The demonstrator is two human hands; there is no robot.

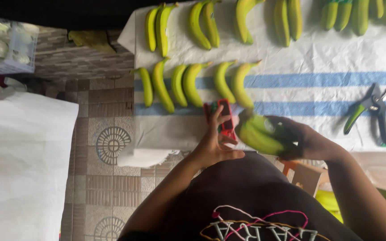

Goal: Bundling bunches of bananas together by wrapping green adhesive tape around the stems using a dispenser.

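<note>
My left hand grips a small red tool close to my body. My right hand holds a small bunch of green bananas, its tip next to the red tool. Both hands hover over the near edge of a white cloth with blue stripes. A row of green bananas lies on the cloth just beyond my hands. More green bananas line the far edge.
Green-handled pruning shears lie on the cloth at the right. A white sheet covers the floor at left, with a tiled floor between. A white crate stands at the far left. More bananas sit low at right.
</note>
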